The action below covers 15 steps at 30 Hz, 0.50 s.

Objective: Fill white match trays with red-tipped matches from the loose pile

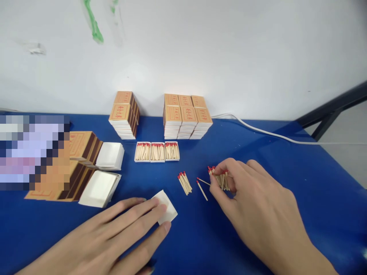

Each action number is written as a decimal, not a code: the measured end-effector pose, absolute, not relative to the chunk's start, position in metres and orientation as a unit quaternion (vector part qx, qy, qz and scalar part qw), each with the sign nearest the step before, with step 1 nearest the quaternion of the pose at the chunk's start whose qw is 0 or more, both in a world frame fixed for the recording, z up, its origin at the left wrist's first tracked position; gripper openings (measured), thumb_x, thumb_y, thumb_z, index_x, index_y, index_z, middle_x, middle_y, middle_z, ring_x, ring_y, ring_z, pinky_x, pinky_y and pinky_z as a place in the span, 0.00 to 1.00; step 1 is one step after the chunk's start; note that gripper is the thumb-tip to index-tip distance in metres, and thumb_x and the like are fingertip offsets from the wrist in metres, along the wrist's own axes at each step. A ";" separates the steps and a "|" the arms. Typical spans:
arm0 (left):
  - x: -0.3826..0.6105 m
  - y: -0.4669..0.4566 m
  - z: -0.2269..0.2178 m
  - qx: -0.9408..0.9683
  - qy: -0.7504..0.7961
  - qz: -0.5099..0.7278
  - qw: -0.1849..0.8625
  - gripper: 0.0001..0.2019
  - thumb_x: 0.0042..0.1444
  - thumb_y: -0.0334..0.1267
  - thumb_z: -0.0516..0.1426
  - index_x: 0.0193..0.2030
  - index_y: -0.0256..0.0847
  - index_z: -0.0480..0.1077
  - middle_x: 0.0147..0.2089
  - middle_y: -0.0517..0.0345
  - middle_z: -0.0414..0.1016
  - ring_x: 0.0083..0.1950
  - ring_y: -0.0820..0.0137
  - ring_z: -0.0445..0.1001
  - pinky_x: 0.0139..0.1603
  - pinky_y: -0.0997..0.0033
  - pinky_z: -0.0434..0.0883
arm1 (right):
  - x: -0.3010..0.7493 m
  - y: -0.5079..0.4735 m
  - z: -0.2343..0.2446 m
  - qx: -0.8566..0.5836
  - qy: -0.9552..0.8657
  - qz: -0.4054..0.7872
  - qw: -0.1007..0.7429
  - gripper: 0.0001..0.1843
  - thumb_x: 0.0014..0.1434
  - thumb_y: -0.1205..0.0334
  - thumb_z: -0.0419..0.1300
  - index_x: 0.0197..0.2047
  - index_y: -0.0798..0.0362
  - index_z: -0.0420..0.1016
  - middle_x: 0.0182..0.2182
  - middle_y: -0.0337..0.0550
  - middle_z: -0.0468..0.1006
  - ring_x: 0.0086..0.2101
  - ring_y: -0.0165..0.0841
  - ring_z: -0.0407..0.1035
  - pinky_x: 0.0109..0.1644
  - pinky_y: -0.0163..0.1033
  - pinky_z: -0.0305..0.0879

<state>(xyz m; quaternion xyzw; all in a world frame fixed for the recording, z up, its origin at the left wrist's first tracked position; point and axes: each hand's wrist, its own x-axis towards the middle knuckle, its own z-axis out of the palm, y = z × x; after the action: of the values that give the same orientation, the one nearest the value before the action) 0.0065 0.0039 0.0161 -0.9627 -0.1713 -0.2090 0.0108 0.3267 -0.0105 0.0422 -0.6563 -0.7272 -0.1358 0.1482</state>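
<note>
Blue tabletop [309, 183] runs back to a pale wall [229, 57], with a row of filled trays [157, 160], three side by side, as the landmark. Behind this row, to either side, stand a left stack of matchboxes [122, 113] and a right stack of matchboxes [187, 117].

Nearer the person than the row and off to its right lies the match pile [223, 182]. The right hand [258, 202] curls over it, thumb and forefinger drawn together at its edge; whether they pinch any sticks I cannot tell. A small bundle of matches [185, 183] and a loose match [202, 190] lie in front of the row, to its right.

The left hand [123, 225] grips nothing: its spread fingers rest on a white tray [171, 210] in front of the row.

Each match should be nearly weightless, stiff lengthwise but quick to snap and prone to roll; mid-stick, clear of the red head, looks the best hold. The tray seems to be thin card, likely to slide and to buckle if squeezed, so opposite side walls suit a light grip.
</note>
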 end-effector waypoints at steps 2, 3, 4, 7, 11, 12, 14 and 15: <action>0.006 0.003 0.016 -0.965 -0.168 -0.202 0.011 0.23 0.79 0.35 0.57 0.76 0.37 0.76 0.83 0.51 0.72 0.84 0.56 0.67 0.92 0.53 0.49 | 0.327 -0.012 0.042 -0.651 -0.732 -0.133 0.152 0.10 0.73 0.58 0.63 0.36 0.45 0.72 0.27 0.39 0.78 0.31 0.43 0.75 0.25 0.40 0.54; 0.007 0.002 0.017 -0.965 -0.169 -0.200 0.010 0.23 0.79 0.35 0.57 0.77 0.37 0.76 0.83 0.51 0.72 0.84 0.56 0.67 0.93 0.53 0.48 | 0.326 -0.013 0.042 -0.648 -0.735 -0.132 0.152 0.12 0.73 0.58 0.63 0.35 0.45 0.71 0.27 0.39 0.77 0.31 0.43 0.75 0.25 0.41 0.55; 0.007 0.001 0.017 -0.964 -0.175 -0.199 0.011 0.23 0.80 0.35 0.57 0.77 0.38 0.76 0.83 0.52 0.72 0.83 0.57 0.67 0.93 0.53 0.48 | 0.326 -0.014 0.041 -0.646 -0.737 -0.131 0.150 0.14 0.74 0.58 0.62 0.33 0.45 0.71 0.27 0.39 0.77 0.31 0.43 0.75 0.26 0.42 0.55; 0.008 0.000 0.017 -0.961 -0.187 -0.205 0.010 0.22 0.80 0.35 0.56 0.75 0.38 0.77 0.82 0.53 0.73 0.83 0.58 0.67 0.93 0.54 0.48 | 0.324 -0.016 0.039 -0.643 -0.741 -0.136 0.139 0.13 0.73 0.60 0.62 0.33 0.45 0.73 0.28 0.40 0.79 0.33 0.45 0.78 0.28 0.44 0.59; 0.007 0.002 0.016 -0.963 -0.170 -0.207 0.012 0.23 0.80 0.34 0.56 0.77 0.37 0.76 0.84 0.51 0.70 0.84 0.57 0.65 0.92 0.53 0.48 | 0.322 -0.018 0.038 -0.646 -0.742 -0.133 0.125 0.08 0.71 0.62 0.63 0.37 0.46 0.76 0.30 0.41 0.81 0.35 0.45 0.80 0.28 0.46 0.61; 0.006 0.003 0.015 -0.964 -0.170 -0.205 0.013 0.23 0.79 0.34 0.56 0.77 0.37 0.75 0.85 0.51 0.69 0.85 0.57 0.64 0.92 0.53 0.47 | 0.322 -0.018 0.038 -0.646 -0.743 -0.125 0.124 0.07 0.71 0.63 0.64 0.37 0.46 0.76 0.30 0.40 0.81 0.35 0.44 0.80 0.28 0.45 0.61; 0.005 0.003 0.015 -0.964 -0.171 -0.201 0.013 0.24 0.79 0.34 0.56 0.78 0.37 0.75 0.85 0.51 0.68 0.86 0.57 0.63 0.93 0.53 0.47 | 0.322 -0.018 0.038 -0.643 -0.747 -0.108 0.128 0.07 0.70 0.64 0.65 0.38 0.46 0.76 0.30 0.40 0.80 0.34 0.43 0.79 0.28 0.45 0.60; 0.004 0.003 0.015 -0.965 -0.171 -0.200 0.012 0.24 0.79 0.34 0.56 0.78 0.37 0.75 0.85 0.51 0.69 0.86 0.57 0.62 0.92 0.53 0.47 | 0.323 -0.017 0.038 -0.641 -0.749 -0.101 0.132 0.07 0.70 0.64 0.65 0.38 0.46 0.76 0.29 0.39 0.80 0.34 0.43 0.78 0.27 0.44 0.59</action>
<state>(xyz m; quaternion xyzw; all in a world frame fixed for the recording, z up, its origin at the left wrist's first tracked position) 0.0039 0.0027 0.0154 -0.9647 -0.1714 -0.1996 0.0122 0.3225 -0.0173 0.0383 -0.6409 -0.7495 -0.1008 0.1318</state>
